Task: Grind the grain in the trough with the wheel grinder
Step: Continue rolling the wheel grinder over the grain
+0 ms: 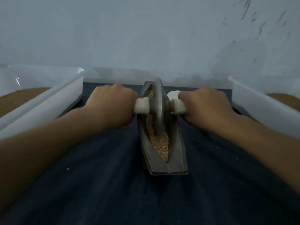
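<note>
On the dark blue counter (97,184), before a pale wall (146,33), the trough (177,153) lies centre, holding grain (159,143), flanked by white bins (48,101). The left hand (110,106) and right hand (206,106) curl their fingers round the handles of the wheel grinder (158,108) standing in it.

My left hand (112,103) was blurred. It and my right hand (206,106) covered most of the handles (142,106), with my fingers out of sight underneath. The wheel (158,108) hid the far end of the trough (162,159), and its lower rim was sunk in grain (159,143). The left bin (40,103) and right bin (259,111) ran off the edges. The specks (68,169) were too small to tell.
</note>
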`<state>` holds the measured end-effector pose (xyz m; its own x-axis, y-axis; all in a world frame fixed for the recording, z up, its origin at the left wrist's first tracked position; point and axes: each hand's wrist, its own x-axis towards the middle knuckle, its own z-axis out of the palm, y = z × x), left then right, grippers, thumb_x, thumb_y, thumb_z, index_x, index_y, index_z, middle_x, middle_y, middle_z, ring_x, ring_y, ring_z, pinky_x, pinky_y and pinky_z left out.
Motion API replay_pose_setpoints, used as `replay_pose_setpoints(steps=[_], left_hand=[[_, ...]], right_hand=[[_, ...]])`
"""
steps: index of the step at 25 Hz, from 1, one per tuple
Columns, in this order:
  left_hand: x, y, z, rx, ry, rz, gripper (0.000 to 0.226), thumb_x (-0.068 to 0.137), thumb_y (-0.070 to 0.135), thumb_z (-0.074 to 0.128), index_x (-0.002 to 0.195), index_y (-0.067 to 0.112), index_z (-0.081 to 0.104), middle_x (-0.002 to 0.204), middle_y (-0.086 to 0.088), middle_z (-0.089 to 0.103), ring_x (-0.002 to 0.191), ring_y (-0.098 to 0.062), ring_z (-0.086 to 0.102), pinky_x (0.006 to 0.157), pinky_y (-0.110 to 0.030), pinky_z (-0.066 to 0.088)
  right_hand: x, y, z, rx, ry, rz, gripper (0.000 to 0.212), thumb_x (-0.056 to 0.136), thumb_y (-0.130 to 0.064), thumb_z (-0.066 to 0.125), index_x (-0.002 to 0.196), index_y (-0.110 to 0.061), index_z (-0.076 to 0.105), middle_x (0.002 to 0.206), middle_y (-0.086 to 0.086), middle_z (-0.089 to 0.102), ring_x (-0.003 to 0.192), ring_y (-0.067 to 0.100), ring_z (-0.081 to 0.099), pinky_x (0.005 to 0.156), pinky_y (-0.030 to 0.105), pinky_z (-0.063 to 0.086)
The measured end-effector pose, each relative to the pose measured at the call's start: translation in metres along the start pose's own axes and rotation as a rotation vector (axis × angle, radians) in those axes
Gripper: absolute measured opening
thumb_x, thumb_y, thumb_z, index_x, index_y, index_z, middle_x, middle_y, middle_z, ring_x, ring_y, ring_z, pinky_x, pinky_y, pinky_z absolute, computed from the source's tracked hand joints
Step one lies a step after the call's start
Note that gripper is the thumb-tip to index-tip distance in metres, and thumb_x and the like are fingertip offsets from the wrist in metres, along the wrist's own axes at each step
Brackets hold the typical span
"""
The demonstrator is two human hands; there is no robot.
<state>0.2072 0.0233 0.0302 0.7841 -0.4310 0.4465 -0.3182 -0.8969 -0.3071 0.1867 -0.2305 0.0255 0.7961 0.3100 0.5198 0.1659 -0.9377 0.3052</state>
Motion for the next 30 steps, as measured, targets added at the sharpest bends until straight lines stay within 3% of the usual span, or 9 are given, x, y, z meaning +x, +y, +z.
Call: replay_pose_setpoints(steps=[4, 9, 11, 14, 16, 20, 24, 27, 30], left_hand=[[-0.029, -0.005, -0.007, 0.012, 0.197, 0.084, 0.018, 0.066, 0.043, 0.052, 0.068, 0.032, 0.037, 0.055, 0.013, 0.013, 0.043, -0.011, 0.007, 0.05, -0.015, 0.007], [0.038, 0.01, -0.001, 0.1, -0.049, -0.133, 0.013, 0.089, 0.028, 0.056, 0.099, 0.026, 0.064, 0.078, -0.001, 0.052, 0.069, -0.026, 0.056, 0.06, -0.034, 0.039], [0.043, 0.008, -0.008, 0.074, -0.1, -0.093, 0.016, 0.089, 0.029, 0.057, 0.103, 0.027, 0.064, 0.086, -0.001, 0.055, 0.078, -0.027, 0.059, 0.063, -0.035, 0.04], [-0.009, 0.003, -0.009, 0.047, 0.072, 0.053, 0.01, 0.077, 0.036, 0.061, 0.079, 0.031, 0.054, 0.062, 0.009, 0.035, 0.049, -0.016, 0.035, 0.048, -0.025, 0.028], [-0.036, 0.0, -0.011, 0.01, 0.177, 0.077, 0.024, 0.066, 0.037, 0.058, 0.069, 0.032, 0.035, 0.054, 0.012, 0.019, 0.042, -0.012, 0.014, 0.048, -0.016, 0.011], [-0.001, 0.003, 0.015, 0.016, 0.097, -0.124, 0.009, 0.081, 0.034, 0.061, 0.079, 0.029, 0.055, 0.063, 0.006, 0.039, 0.052, -0.025, 0.045, 0.049, -0.028, 0.029], [0.048, 0.004, 0.015, 0.026, 0.009, -0.181, 0.016, 0.09, 0.03, 0.059, 0.102, 0.022, 0.064, 0.09, -0.007, 0.061, 0.083, -0.033, 0.064, 0.063, -0.036, 0.039], [0.001, 0.001, 0.013, -0.008, 0.115, -0.064, 0.014, 0.078, 0.036, 0.066, 0.084, 0.027, 0.057, 0.065, 0.004, 0.046, 0.061, -0.028, 0.058, 0.052, -0.03, 0.032], [-0.042, -0.006, 0.006, -0.046, 0.267, 0.084, 0.02, 0.063, 0.04, 0.056, 0.07, 0.031, 0.039, 0.052, 0.012, 0.029, 0.041, -0.015, 0.025, 0.05, -0.016, 0.008]], right_hand=[[-0.037, 0.008, -0.008, -0.029, 0.202, -0.015, 0.025, 0.06, -0.043, 0.06, 0.073, -0.028, 0.045, 0.052, -0.01, 0.016, 0.039, 0.02, 0.02, 0.051, 0.017, 0.011], [0.03, -0.007, 0.017, 0.132, -0.136, 0.206, 0.012, 0.088, -0.038, 0.065, 0.088, -0.029, 0.057, 0.083, 0.001, 0.064, 0.076, 0.029, 0.06, 0.06, 0.031, 0.04], [0.032, -0.002, 0.018, 0.172, -0.208, 0.196, 0.013, 0.089, -0.039, 0.062, 0.089, -0.028, 0.055, 0.09, 0.002, 0.066, 0.08, 0.029, 0.06, 0.064, 0.033, 0.043], [-0.017, 0.006, 0.008, 0.002, 0.04, 0.028, 0.017, 0.072, -0.041, 0.065, 0.078, -0.031, 0.053, 0.057, -0.009, 0.036, 0.045, 0.016, 0.029, 0.045, 0.022, 0.021], [-0.041, 0.012, 0.0, -0.044, 0.202, -0.022, 0.022, 0.061, -0.046, 0.061, 0.076, -0.032, 0.053, 0.053, -0.011, 0.018, 0.039, 0.017, 0.019, 0.051, 0.017, 0.007], [0.012, 0.003, 0.015, -0.066, 0.066, 0.043, 0.023, 0.072, -0.034, 0.067, 0.074, -0.026, 0.045, 0.057, -0.006, 0.038, 0.047, 0.025, 0.042, 0.048, 0.021, 0.02], [0.053, -0.004, 0.02, 0.059, -0.154, 0.203, 0.009, 0.088, -0.024, 0.061, 0.097, -0.023, 0.062, 0.087, 0.004, 0.061, 0.075, 0.029, 0.054, 0.061, 0.031, 0.038], [0.004, 0.001, 0.002, -0.035, 0.004, 0.003, 0.023, 0.075, -0.038, 0.068, 0.078, -0.027, 0.048, 0.065, -0.003, 0.054, 0.056, 0.028, 0.054, 0.048, 0.025, 0.027], [-0.037, 0.008, -0.01, 0.007, 0.155, -0.045, 0.024, 0.059, -0.044, 0.06, 0.072, -0.031, 0.045, 0.051, -0.013, 0.025, 0.039, 0.022, 0.037, 0.049, 0.017, 0.013]])
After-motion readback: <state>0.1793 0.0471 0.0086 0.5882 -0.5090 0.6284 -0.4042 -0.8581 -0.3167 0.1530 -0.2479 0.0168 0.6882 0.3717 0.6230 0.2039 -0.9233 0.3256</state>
